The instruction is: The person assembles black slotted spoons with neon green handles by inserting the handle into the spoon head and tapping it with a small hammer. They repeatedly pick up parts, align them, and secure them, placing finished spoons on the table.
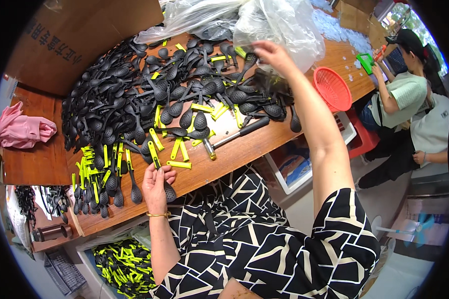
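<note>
My left hand (157, 187), at the near table edge, is closed around a black slotted spoon with a yellow-green handle grip (153, 153); its dark bowl shows below the fingers. Stretched toward the far right of the pile, my right hand (274, 56) has its fingers apart. Near its fingertips is a yellow-green piece (240, 52), and a dark blur lies below the hand. A large heap of black slotted spoons (110, 94) covers the table. Loose yellow-green grips (179, 149) lie before it, beside a hammer (239, 133) with a black handle.
A cardboard box (85, 40) stands at the far left, and clear plastic bags (279, 30) lie behind the heap. A red basket (333, 89) sits at the right. Below the table, a bin holds gripped spoons (124, 266). Two people sit at the right; pink cloth (22, 127) lies left.
</note>
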A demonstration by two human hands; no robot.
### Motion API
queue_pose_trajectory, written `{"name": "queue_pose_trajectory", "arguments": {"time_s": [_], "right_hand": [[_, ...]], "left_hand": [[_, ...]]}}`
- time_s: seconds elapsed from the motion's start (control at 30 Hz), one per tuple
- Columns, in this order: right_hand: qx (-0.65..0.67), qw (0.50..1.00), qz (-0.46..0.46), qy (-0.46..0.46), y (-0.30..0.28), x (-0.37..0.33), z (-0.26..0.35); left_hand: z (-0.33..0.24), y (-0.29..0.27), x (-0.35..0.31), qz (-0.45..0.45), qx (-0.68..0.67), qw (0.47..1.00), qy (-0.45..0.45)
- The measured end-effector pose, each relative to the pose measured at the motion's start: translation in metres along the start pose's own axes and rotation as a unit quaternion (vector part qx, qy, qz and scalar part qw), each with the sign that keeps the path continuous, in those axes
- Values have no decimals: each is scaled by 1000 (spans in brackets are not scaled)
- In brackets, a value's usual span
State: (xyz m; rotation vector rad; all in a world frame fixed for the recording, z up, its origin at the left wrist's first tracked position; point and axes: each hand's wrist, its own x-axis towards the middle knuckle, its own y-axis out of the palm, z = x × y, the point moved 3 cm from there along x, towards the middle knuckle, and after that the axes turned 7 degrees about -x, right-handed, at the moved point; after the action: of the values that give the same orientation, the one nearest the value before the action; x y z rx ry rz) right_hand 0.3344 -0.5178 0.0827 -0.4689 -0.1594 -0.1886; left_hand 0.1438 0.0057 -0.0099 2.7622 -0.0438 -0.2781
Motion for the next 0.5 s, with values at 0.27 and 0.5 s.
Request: {"name": "queue_pose_trajectory", "arguments": {"time_s": [0.27,0.5], "right_hand": [[-402,889,201,83,-60,-72,-15],[-418,899,-131,-23,122,-84,-2]], "left_hand": [[6,-1,-1,0,7,999,31],[7,-6,2,-3,37,999,31]]}}
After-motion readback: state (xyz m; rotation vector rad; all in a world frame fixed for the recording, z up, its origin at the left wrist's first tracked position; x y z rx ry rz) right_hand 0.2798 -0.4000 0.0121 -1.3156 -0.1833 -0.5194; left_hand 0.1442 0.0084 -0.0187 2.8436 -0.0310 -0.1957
